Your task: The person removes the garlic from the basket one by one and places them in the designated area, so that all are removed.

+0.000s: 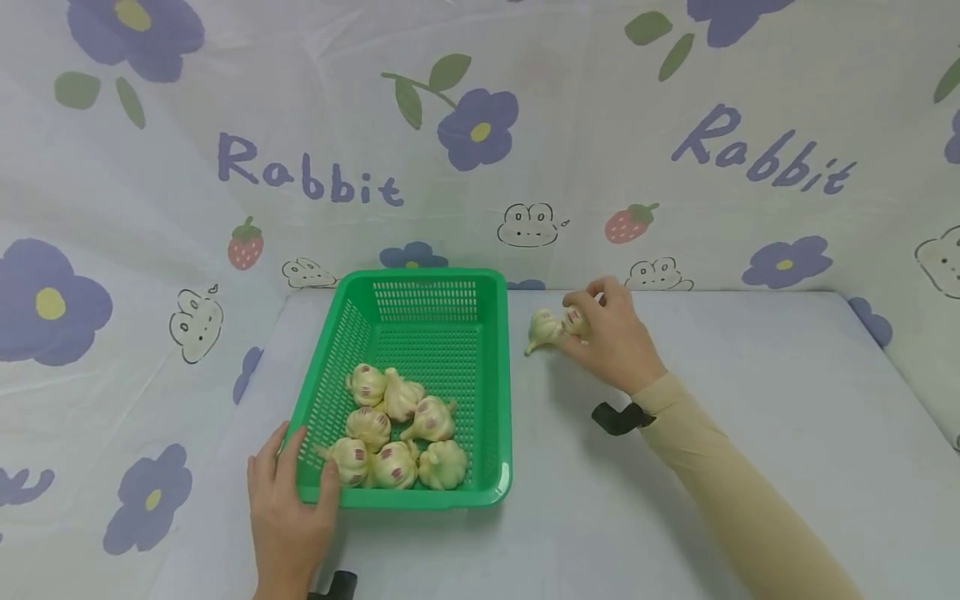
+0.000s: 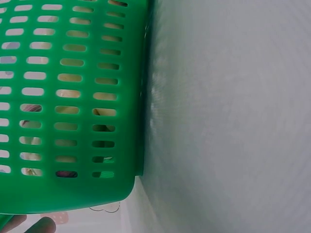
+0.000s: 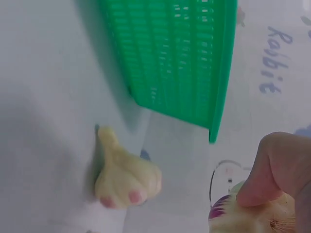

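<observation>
My right hand pinches a garlic bulb between thumb and fingers, to the right of the basket. In the right wrist view the thumb presses on that bulb, whose purple streaks and root end show. Beside it on the table lies another garlic bulb, its stem toward the front left. My left hand holds the front left corner of the green basket, thumb over the rim and fingers along the side. Several garlic bulbs fill the basket's near half.
The white table runs right of the basket and in front of it. A cloth with flowers, rabbits and lettering hangs behind and at both sides. A black wrist strap sits on the right sleeve.
</observation>
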The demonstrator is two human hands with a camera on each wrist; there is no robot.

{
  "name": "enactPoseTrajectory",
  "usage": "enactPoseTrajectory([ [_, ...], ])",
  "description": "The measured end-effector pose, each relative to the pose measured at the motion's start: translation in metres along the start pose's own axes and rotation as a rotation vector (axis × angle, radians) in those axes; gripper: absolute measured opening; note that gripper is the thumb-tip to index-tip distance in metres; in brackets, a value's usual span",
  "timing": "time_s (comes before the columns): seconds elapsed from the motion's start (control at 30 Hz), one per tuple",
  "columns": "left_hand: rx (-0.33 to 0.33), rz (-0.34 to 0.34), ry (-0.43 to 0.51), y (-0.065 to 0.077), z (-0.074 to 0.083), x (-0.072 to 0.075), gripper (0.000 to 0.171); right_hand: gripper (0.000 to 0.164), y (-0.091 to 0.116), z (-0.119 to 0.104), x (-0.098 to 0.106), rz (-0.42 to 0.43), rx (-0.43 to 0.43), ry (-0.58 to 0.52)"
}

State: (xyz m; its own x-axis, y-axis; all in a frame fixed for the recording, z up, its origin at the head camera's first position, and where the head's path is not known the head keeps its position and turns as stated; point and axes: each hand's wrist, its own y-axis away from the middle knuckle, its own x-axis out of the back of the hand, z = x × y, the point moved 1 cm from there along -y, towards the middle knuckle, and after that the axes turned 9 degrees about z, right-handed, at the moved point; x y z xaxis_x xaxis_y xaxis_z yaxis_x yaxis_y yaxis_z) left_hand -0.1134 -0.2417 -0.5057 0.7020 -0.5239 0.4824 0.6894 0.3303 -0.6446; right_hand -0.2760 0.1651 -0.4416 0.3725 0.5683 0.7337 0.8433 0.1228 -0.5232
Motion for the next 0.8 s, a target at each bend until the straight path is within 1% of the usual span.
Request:
enactPoseTrajectory([
  [0.2, -0.001, 0.000, -0.001, 0.000, 0.000, 0.000, 0.051, 0.043, 0.008, 0.023, 0.014, 0.069, -0.036, 0.010],
  [0.4, 0.003, 0.002, -0.001, 0.000, 0.000, 0.000, 0.050, 0.046, 0.016, 0.043, 0.026, 0.078, -0.112, 0.012],
  [0.6, -0.018, 0.013, 0.003, 0.000, 0.001, 0.001, 0.050, 0.046, 0.022, 0.060, 0.039, 0.108, -0.187, 0.020],
  [0.8, 0.013, -0.001, 0.000, 0.000, 0.001, 0.001, 0.050, 0.050, 0.027, 0.073, 0.053, 0.132, -0.251, 0.027],
])
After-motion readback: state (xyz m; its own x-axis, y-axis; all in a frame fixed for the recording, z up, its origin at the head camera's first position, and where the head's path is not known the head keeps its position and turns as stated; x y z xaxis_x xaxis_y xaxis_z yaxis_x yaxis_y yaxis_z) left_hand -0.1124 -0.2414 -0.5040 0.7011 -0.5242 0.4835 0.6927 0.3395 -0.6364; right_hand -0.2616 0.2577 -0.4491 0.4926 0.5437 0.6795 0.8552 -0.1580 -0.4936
